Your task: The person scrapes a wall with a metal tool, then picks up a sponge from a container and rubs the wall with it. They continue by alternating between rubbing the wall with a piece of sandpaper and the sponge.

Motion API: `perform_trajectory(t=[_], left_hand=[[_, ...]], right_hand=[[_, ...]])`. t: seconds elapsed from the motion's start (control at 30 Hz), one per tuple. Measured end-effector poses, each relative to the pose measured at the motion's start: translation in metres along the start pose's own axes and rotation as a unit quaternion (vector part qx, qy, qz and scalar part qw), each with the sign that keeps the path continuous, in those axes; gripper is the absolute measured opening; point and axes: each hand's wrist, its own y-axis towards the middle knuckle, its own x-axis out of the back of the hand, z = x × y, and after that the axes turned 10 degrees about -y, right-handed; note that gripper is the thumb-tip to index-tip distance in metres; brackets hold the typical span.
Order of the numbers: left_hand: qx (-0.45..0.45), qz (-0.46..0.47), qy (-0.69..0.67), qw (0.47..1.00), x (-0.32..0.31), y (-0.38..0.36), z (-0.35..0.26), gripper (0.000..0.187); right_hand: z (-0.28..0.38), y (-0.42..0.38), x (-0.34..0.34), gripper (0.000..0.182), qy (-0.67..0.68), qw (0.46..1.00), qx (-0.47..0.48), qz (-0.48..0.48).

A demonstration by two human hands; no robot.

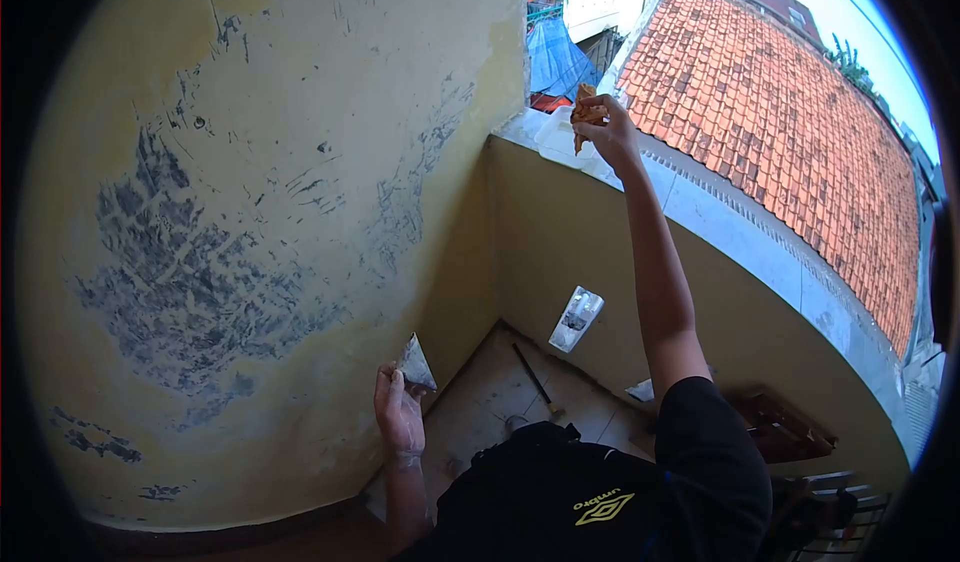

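My left hand (400, 417), dusted with pale powder, is closed around a putty knife with a greyish-white triangular blade (417, 364). It is held low beside the wall (300, 382). At the end of my raised right arm, my right hand (612, 137) pinches a crumpled orange-brown piece (585, 117), whose material I cannot make out. That hand is above the parapet ledge (690, 202), beside a whitish translucent container (556, 140). The painted wall bears a large patch of dark grey scrapes (190, 272) amid pale, uneven coating.
A clear-covered electrical box (577, 319) appears against the low wall. A long-handled tool (537, 378) lies on the tiled floor (485, 392) in the corner. Dark red wooden furniture (785, 427) stands at right. Beyond the ledge are an orange tiled roof (770, 122) and a blue tarp (557, 57).
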Motion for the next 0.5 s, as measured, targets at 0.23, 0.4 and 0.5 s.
perform_trajectory(t=[0.23, 0.4, 0.5], left_hand=[[-0.023, -0.062, -0.010, 0.998, -0.004, -0.004, 0.019, 0.013], [-0.046, -0.117, -0.036, 0.991, 0.012, -0.013, 0.025, 0.016], [-0.079, -0.117, -0.049, 0.989, 0.010, -0.013, 0.021, 0.017]], right_hand=[[-0.053, 0.052, -0.024, 0.040, -0.301, 0.923, 0.109, 0.212], [0.013, -0.016, -0.037, 0.030, -0.141, 0.977, 0.146, 0.062], [0.051, -0.101, -0.069, 0.021, 0.032, 0.978, 0.107, 0.175]])
